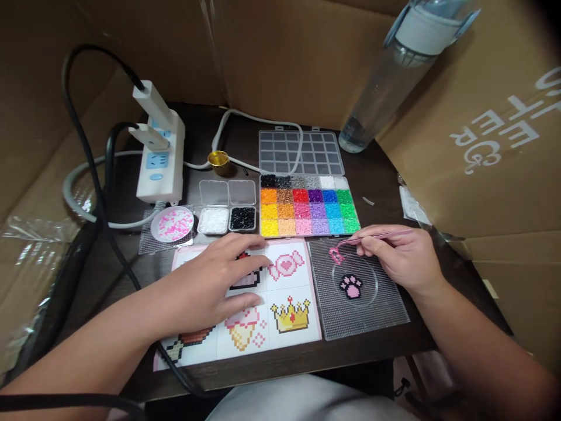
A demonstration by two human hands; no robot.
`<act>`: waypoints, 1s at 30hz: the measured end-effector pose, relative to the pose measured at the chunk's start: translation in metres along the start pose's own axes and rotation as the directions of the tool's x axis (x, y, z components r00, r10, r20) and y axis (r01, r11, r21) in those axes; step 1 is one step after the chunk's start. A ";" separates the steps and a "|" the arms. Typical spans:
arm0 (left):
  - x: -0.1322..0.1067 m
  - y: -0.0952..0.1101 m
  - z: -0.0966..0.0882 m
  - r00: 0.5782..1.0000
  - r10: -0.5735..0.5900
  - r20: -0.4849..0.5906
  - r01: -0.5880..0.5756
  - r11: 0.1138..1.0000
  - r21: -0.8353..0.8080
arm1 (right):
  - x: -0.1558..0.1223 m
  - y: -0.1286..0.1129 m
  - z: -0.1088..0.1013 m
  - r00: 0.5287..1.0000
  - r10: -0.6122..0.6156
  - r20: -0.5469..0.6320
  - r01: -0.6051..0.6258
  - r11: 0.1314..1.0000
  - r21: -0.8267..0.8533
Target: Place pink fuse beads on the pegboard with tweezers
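Note:
My right hand (405, 257) is closed in a pinch on pink tweezers (377, 237), whose tip reaches a small cluster of pink beads (336, 254) at the top left of the clear pegboard (372, 316). A pink and black paw shape (351, 286) sits in the board's middle, below the tweezers. My left hand (214, 280) lies flat with fingers spread on the pattern sheet (289, 316), which shows a candy, a crown and an ice cream. It holds nothing.
An open bead box (309, 211) with several colours sits behind the sheet, lid up. Left of it are small white and black bead trays (227, 219), a dish of pink beads (172, 224), a power strip (160, 158) with cables, a gold cap (218, 161). A water bottle (390, 82) leans against cardboard walls.

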State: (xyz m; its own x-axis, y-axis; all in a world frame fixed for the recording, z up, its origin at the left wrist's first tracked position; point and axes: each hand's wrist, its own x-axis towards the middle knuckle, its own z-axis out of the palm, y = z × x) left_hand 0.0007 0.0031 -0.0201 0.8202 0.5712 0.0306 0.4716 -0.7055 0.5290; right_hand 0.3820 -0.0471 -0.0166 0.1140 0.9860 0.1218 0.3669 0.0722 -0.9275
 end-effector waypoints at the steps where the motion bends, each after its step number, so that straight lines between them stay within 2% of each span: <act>1: 0.000 0.001 0.002 1.000 0.003 -0.006 -0.003 1.000 -0.006 | 0.000 0.000 0.000 1.000 -0.005 -0.005 0.005 1.000 -0.007; 4: 0.001 0.003 0.003 1.000 -0.001 -0.002 0.001 1.000 -0.016 | -0.001 0.000 -0.001 1.000 -0.012 -0.009 0.012 1.000 -0.023; 12: 0.005 0.011 -0.010 0.995 -0.018 0.096 0.016 1.000 0.021 | -0.003 0.002 -0.002 1.000 0.003 -0.007 -0.004 0.999 -0.046; 18: 0.001 0.004 0.004 1.000 0.027 0.015 -0.028 0.999 0.038 | -0.003 0.005 -0.004 1.000 -0.028 -0.007 0.028 0.996 -0.080; 26: 0.004 0.011 -0.010 0.998 0.024 0.065 -0.025 0.999 0.025 | -0.004 0.007 -0.007 1.000 0.006 0.002 -0.006 0.997 -0.080; 30: 0.004 0.010 -0.006 0.997 0.042 0.058 -0.044 0.998 0.033 | -0.004 0.007 -0.007 1.000 0.009 0.003 -0.009 0.996 -0.086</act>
State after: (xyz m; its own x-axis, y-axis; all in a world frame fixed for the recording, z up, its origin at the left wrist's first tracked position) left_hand 0.0061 0.0011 -0.0095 0.8570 0.5152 0.0034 0.4452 -0.7438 0.4986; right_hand 0.3910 -0.0515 -0.0211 0.1149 0.9870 0.1126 0.4437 0.0504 -0.8948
